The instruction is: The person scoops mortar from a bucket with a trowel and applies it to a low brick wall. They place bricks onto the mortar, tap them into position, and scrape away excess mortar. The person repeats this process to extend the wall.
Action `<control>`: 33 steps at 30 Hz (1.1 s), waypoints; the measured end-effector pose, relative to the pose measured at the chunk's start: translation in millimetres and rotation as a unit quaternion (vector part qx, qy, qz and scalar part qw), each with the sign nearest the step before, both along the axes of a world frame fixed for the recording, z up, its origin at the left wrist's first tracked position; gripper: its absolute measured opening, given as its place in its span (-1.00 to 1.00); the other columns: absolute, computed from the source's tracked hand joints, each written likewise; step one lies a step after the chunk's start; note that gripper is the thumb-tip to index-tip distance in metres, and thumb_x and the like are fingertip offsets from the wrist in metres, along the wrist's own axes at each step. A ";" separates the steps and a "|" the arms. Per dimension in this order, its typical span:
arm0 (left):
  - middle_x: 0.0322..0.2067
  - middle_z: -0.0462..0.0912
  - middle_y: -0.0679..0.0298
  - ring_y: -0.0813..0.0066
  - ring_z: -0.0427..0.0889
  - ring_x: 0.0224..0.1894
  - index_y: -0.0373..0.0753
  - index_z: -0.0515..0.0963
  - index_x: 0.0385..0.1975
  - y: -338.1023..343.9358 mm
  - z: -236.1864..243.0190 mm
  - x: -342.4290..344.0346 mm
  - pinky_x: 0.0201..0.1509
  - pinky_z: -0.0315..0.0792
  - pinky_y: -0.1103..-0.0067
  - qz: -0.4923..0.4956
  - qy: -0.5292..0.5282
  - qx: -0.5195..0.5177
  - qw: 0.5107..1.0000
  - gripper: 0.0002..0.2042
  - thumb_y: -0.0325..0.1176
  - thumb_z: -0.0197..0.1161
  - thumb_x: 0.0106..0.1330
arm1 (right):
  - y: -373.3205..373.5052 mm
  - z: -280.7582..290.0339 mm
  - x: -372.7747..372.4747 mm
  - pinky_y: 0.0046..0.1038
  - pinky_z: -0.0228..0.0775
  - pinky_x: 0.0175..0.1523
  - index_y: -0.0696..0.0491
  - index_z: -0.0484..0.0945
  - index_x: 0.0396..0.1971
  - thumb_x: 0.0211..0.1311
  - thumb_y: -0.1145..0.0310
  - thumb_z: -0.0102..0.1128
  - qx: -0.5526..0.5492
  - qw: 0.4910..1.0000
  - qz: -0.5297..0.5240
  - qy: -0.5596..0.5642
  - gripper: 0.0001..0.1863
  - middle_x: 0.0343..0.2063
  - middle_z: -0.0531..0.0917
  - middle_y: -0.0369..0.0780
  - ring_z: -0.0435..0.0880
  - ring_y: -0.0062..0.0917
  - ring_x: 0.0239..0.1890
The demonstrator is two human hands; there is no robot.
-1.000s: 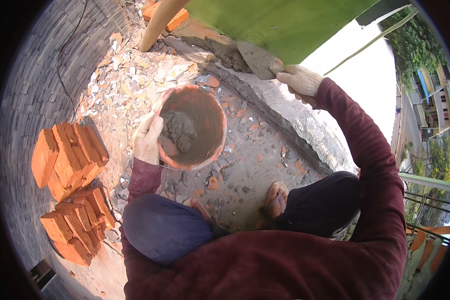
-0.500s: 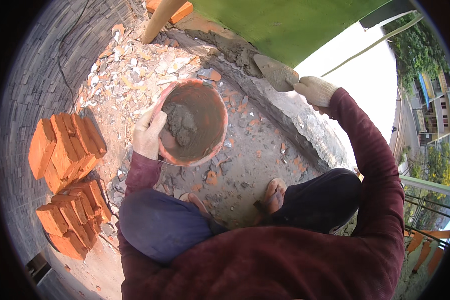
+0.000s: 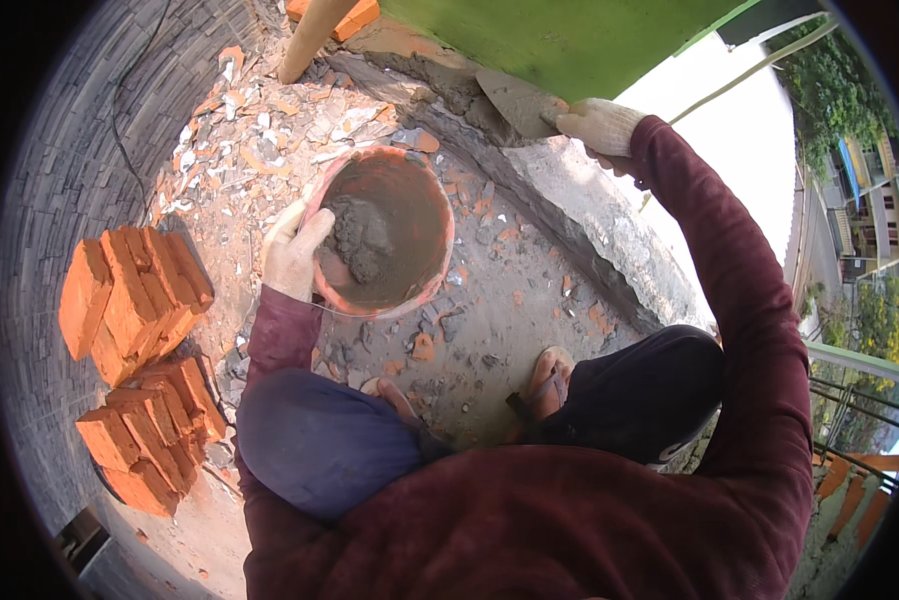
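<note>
My gloved left hand (image 3: pixel 295 250) grips the left rim of an orange-red bucket (image 3: pixel 438 265), thumb on the inner side. Wet grey mortar (image 3: pixel 363 245) lies in the bucket, mostly towards its left wall. Out at the upper right, my gloved right hand (image 3: pixel 604 128) is closed round the handle of a trowel (image 3: pixel 515 103). The trowel's blade lies against the mortar-smeared top of a low ledge (image 3: pixel 595 205), at the foot of a green wall (image 3: pixel 550 40). Most of the handle is hidden inside the glove.
Two stacks of orange bricks, an upper stack (image 3: pixel 130 300) and a lower stack (image 3: pixel 155 435), stand at the left by a grey stone-patterned wall (image 3: pixel 50 260). Broken rubble (image 3: pixel 260 140) covers the ground beyond the bucket. A wooden pole (image 3: pixel 310 40) rises at the top. Beyond the ledge is a drop with a street.
My right hand and the trowel have moved left and slightly away from me along the ledge. The bucket is tipped a little differently, still in my left hand.
</note>
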State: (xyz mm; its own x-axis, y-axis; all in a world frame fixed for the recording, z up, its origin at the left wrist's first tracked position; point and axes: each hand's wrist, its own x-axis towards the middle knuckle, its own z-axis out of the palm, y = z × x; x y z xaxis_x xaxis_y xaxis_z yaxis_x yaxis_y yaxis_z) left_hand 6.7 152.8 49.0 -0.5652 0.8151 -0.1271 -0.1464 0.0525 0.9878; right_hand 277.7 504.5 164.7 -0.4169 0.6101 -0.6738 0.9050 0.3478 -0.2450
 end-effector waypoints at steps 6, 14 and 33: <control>0.24 0.62 0.12 0.42 0.61 0.22 -0.50 0.45 0.38 4.1 -13.0 -0.8 0.35 0.42 0.53 -0.005 0.042 -0.010 0.999 -0.53 -0.49 0.20 0.50 | 5.6 0.1 17.2 -0.41 0.14 -0.66 0.13 0.56 -0.16 0.46 -0.18 -0.02 -0.035 0.997 -0.036 -0.053 -0.43 -0.67 0.42 -0.37 0.32 -0.62 -0.73; 0.29 0.59 0.10 0.39 0.57 0.27 -0.50 0.44 0.40 11.0 13.8 2.1 0.38 0.36 0.52 -0.012 0.013 0.011 1.000 -0.46 -0.40 0.25 0.45 | -30.1 -21.9 -19.5 -0.23 0.61 -0.47 0.29 0.61 -0.05 0.52 0.05 -0.10 0.108 0.983 0.143 0.033 -0.45 -0.47 0.68 -0.02 0.73 -0.25 -0.53; 0.21 0.66 0.05 0.35 0.62 0.23 -0.45 0.50 0.35 13.0 -5.3 -15.6 0.36 0.42 0.49 -0.044 0.037 -0.013 0.998 -0.45 -0.32 0.30 0.39 | -17.8 -12.2 107.9 -0.37 0.39 -0.60 0.14 0.55 -0.25 0.48 0.00 -0.03 0.071 0.995 0.027 -0.063 -0.55 -0.58 0.52 -0.27 0.48 -0.51 -0.68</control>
